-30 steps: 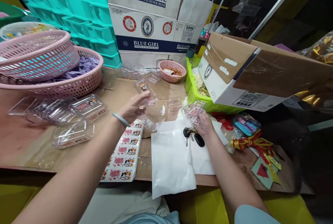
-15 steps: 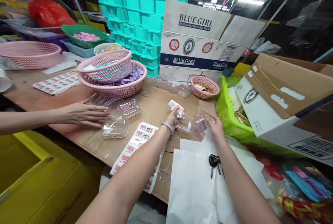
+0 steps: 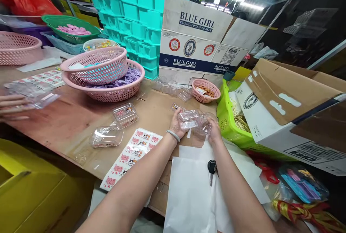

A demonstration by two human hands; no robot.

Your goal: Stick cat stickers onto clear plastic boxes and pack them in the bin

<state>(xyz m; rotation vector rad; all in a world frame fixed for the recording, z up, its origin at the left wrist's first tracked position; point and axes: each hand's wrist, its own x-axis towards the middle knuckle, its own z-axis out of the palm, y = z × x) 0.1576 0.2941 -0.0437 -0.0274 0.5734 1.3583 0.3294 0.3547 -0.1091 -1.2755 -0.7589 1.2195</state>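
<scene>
My left hand (image 3: 177,123), with a pale bracelet at the wrist, grips a clear plastic box (image 3: 188,115) from its left side. A small printed sticker piece (image 3: 175,106) shows just beyond its fingertips; I cannot tell if it is held. My right hand (image 3: 214,129) is closed on clear plastic (image 3: 205,124) right beside that box, its fingers partly hidden. Two closed clear boxes with printed labels, a far one (image 3: 125,113) and a near one (image 3: 106,136), lie to the left. A sheet of cartoon stickers (image 3: 129,153) lies by my left forearm.
At the far left a co-worker's hand (image 3: 13,106) holds clear plastic boxes (image 3: 35,94). Stacked pink baskets (image 3: 102,92), a small pink basket (image 3: 207,92) and a green crate (image 3: 229,117) border the work area. Keys (image 3: 212,168) lie on white paper (image 3: 189,189).
The co-worker's hand has moved left, carrying clear boxes away. My hands have come closer together, and the clear box between them is now tilted up. The view has shifted slightly right.
</scene>
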